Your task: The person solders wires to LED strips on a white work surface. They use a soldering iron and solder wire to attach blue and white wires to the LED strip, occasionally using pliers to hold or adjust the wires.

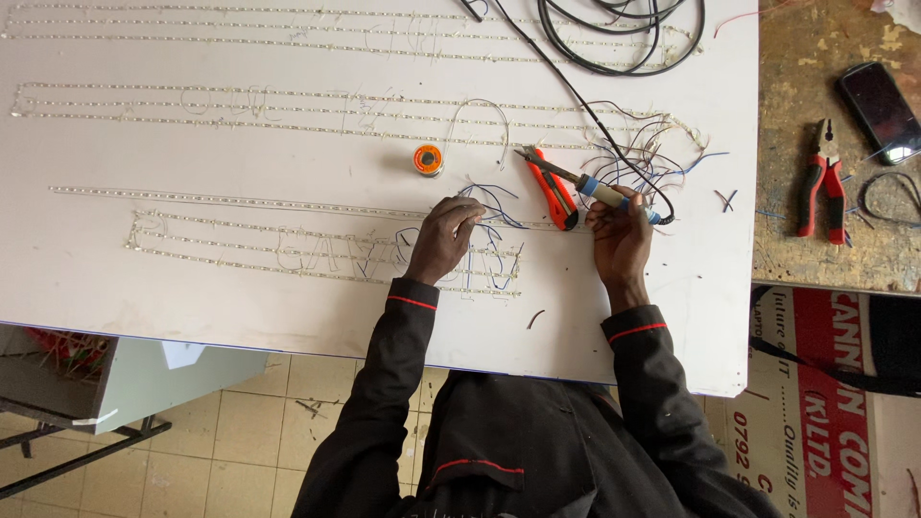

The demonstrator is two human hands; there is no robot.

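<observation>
the soldering iron [585,184] sits in the right hand [622,235], fingers wrapped tight round its blue and tan handle, metal tip aimed up and left over the white board [240,153]. its black cord [576,91] runs off toward the top of the board, where a coil of black cable [624,38] lies. the left hand [443,238] is just beside it, fingertips pinched on thin blue wire [494,201] right at the rows of led strip [288,203] stuck on the board. an orange box cutter [554,189] lies between the two hands, under the iron's tip. a small orange solder spool [429,159] sits just above the left hand. off the board to the right, on a worn bench, there's red-handled pliers [823,179] and a dark phone [879,110].
</observation>
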